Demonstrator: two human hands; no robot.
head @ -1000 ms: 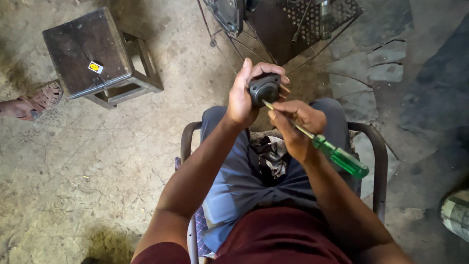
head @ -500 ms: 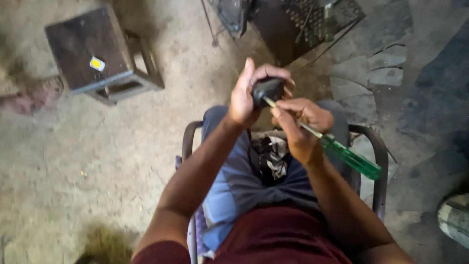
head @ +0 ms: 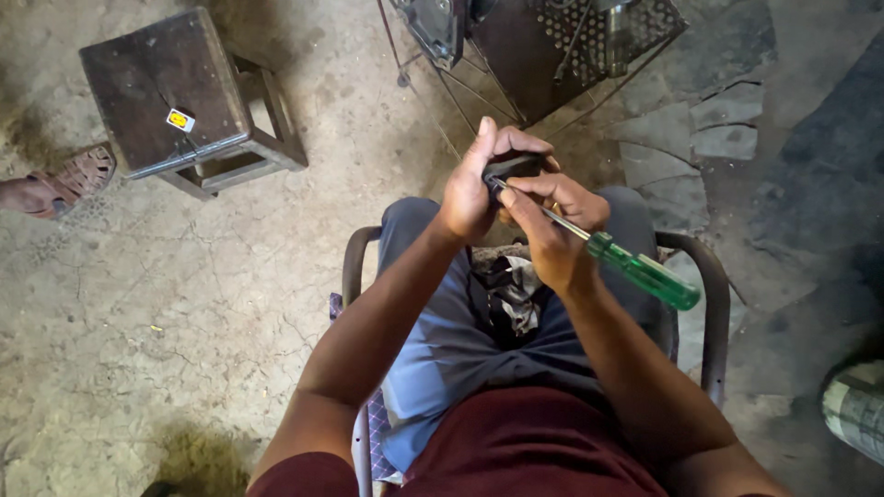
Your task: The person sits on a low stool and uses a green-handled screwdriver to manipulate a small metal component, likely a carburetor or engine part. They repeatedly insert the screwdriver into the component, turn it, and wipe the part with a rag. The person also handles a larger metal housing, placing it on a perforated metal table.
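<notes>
Left hand point(head: 471, 189): raised above the knees, fingers point(head: 516, 140) clenched around a small black part point(head: 516, 167), thumb pointing up on the near side.
Small black part: held in the air in front of the person's lap, mostly covered by the left hand; only its dark top edge shows, so its shape cannot be told.
Right hand point(head: 552, 230): just beside the left hand and touching it, fingers grasping the metal shaft of a screwdriver point(head: 615, 258) close to the tip.
Screwdriver: tip set against the black part; shaft slants down and to the right; the clear green handle point(head: 645, 273) sticks out free past the right wrist, over the right thigh.
Lap: grey-blue trousers, with a crumpled dark rag point(head: 505, 293) lying between the thighs, below both hands.
Chair point(head: 715, 304): metal tube frame; its curved bars edge the thighs on both sides, the right bar just under the green handle.
Room to the left: a wide stretch of cracked concrete floor point(head: 184, 304) between the chair and a dark metal stool point(head: 166, 92), which stands well apart at upper left.
Stool edge: a small yellow sticker point(head: 180, 120) sits on its top near the front rim.
Room ahead: a dark perforated metal frame with thin rods point(head: 571, 55) stands near, just beyond the hands.
Far left edge: another person's sandalled foot point(head: 64, 179), beside the stool.
Right edge: broken floor slabs point(head: 727, 120), and a pale rolled object point(head: 856, 410) at lower right, cut off by the frame.
</notes>
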